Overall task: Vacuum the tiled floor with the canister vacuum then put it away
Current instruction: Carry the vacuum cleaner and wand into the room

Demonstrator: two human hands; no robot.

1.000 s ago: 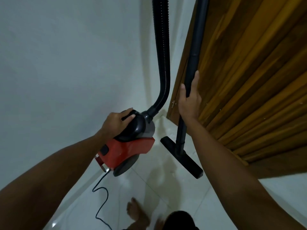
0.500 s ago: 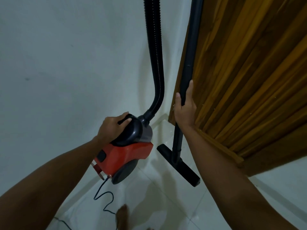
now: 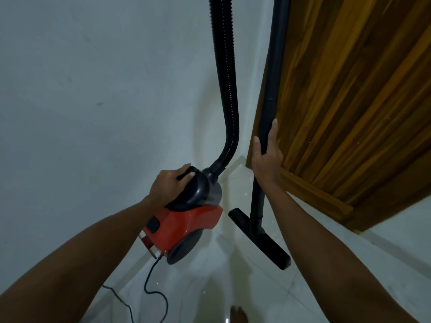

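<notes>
Against the white wall (image 3: 81,89), the left hand (image 3: 169,186) had its fingers curled over the black top handle of the red canister vacuum (image 3: 186,220), which hung tilted in the corner, seemingly clear of the tiled floor (image 3: 233,276). Its power cord (image 3: 154,285) trailed loose from the rear across the tiles toward a bare foot (image 3: 238,314) at the bottom edge; catching it underfoot looked like the likeliest mishap, tugging the canister against that one-handed hold. The ribbed hose (image 3: 227,89) rose from the canister's nose out of the top of the view, and a sharp pull there could twist the body round. To its right the right hand (image 3: 267,157) gripped the black wand (image 3: 271,89), thumb and fingers wrapped round the tube, with the floor nozzle (image 3: 263,241) low over the tiles. The wand stood just beside the wooden door (image 3: 349,101); swinging it could have knocked or scuffed the wood.
</notes>
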